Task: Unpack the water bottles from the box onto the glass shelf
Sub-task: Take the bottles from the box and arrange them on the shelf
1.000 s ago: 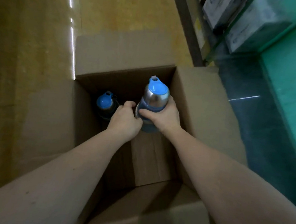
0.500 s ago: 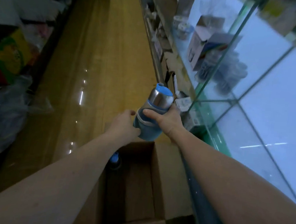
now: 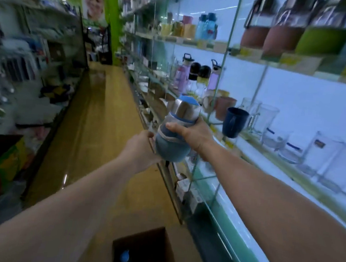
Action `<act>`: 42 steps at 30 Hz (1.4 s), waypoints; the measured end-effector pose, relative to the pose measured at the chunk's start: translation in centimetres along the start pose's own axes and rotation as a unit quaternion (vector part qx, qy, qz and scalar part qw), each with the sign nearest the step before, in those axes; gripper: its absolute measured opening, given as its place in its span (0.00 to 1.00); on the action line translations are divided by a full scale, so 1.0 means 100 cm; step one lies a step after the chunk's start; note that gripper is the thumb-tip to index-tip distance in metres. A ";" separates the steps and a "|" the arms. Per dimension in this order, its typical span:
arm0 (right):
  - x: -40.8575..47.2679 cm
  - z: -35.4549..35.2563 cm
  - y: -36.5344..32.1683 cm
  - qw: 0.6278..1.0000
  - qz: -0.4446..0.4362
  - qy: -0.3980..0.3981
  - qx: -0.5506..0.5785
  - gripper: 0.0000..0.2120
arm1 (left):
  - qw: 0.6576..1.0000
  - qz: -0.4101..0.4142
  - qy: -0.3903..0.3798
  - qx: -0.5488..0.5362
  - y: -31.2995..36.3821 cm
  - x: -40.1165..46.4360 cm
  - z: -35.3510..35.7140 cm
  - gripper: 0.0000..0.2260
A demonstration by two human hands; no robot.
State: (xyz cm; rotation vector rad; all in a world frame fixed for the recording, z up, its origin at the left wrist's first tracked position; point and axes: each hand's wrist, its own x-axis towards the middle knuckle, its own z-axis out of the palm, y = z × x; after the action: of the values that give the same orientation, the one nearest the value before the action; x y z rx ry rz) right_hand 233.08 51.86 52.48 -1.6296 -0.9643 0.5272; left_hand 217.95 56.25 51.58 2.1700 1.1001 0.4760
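A blue water bottle (image 3: 173, 137) with a steel collar and blue cap is held up in the aisle, tilted toward the shelves. My right hand (image 3: 193, 133) grips its middle from the right. My left hand (image 3: 143, 149) supports its lower left side. Far below, the open cardboard box (image 3: 168, 255) stands on the floor, with a second bottle's blue cap (image 3: 124, 257) showing inside. The glass shelf (image 3: 271, 148) runs along the right at about the bottle's height.
The glass shelf carries a dark blue cup (image 3: 234, 122), clear glass mugs (image 3: 262, 118) and glass jars (image 3: 322, 153). Higher shelves hold bottles and coloured cups. Cluttered goods racks (image 3: 25, 78) line the left of the yellow floor aisle (image 3: 96, 123).
The bottle has been lifted out of the box and raised to shelf height in both hands. My view has swung up from the box to the aisle and shelves.
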 end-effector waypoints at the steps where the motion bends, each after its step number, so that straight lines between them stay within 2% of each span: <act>1: -0.011 -0.007 -0.018 1.000 -0.007 0.006 -0.006 0.27 | 1.000 0.017 -0.005 0.002 0.012 -0.011 -0.012 0.30; 5: -0.053 -0.034 -0.088 0.996 -0.037 0.066 -0.054 0.31 | 0.996 0.089 -0.008 0.014 0.061 -0.045 -0.054 0.30; 11: -0.110 -0.089 -0.178 0.984 -0.072 0.130 -0.100 0.26 | 0.987 0.160 0.002 -0.008 0.130 -0.084 -0.089 0.27; 16: -0.146 -0.143 -0.226 0.977 -0.086 0.160 -0.113 0.25 | 0.974 0.227 0.012 -0.009 0.193 -0.112 -0.101 0.26; 21: -0.185 -0.203 -0.259 0.953 -0.101 0.235 -0.161 0.25 | 0.953 0.300 0.019 -0.017 0.256 -0.138 -0.093 0.23; 25: -0.220 -0.251 -0.271 0.928 -0.082 0.292 -0.217 0.30 | 0.934 0.358 0.005 -0.010 0.301 -0.159 -0.071 0.21; 34: -0.282 -0.338 -0.259 0.903 -0.014 0.369 -0.221 0.30 | 0.905 0.419 -0.062 -0.040 0.378 -0.194 -0.002 0.23; 38: -0.289 -0.373 -0.245 0.893 0.011 0.389 -0.225 0.31 | 0.896 0.430 -0.099 -0.049 0.404 -0.200 0.029 0.19; 42: -0.284 -0.404 -0.226 0.890 0.033 0.396 -0.223 0.27 | 0.891 0.440 -0.107 -0.031 0.426 -0.198 0.056 0.14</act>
State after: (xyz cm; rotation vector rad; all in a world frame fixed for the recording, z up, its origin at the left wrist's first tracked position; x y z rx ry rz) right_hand 240.59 6.41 81.34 -2.0353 -0.4150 -0.3570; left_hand 234.18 19.38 76.36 2.4962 -0.0822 0.6140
